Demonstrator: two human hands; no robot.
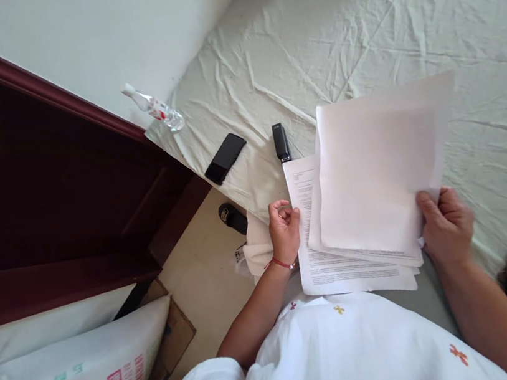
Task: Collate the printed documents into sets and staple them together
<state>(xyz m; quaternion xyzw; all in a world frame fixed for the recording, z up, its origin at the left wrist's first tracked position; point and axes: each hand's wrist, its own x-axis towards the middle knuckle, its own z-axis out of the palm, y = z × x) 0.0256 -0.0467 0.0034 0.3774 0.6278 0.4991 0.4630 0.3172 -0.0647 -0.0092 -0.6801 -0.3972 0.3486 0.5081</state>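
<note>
From afar, I see a white, short-sleeved top (pixel 342 353) with small flower-like motifs (pixel 458 355) in orange, yellow and red, and a thin red bracelet (pixel 283 264) around the left wrist (pixel 285 250).

place: a home, likely a bedroom | bed-like surface (pixel 357 56) under a wrinkled pale sheet | black slipper (pixel 233 219) on smooth light floor (pixel 195 242) | dark red wooden panelling (pixel 56 161) against a plain white wall (pixel 95 36) | stuffed printed sack (pixel 81 371) beside a cardboard box (pixel 177 336) | drink bottle (pixel 157 109) and phone (pixel 225 158) lying on the sheet
</note>
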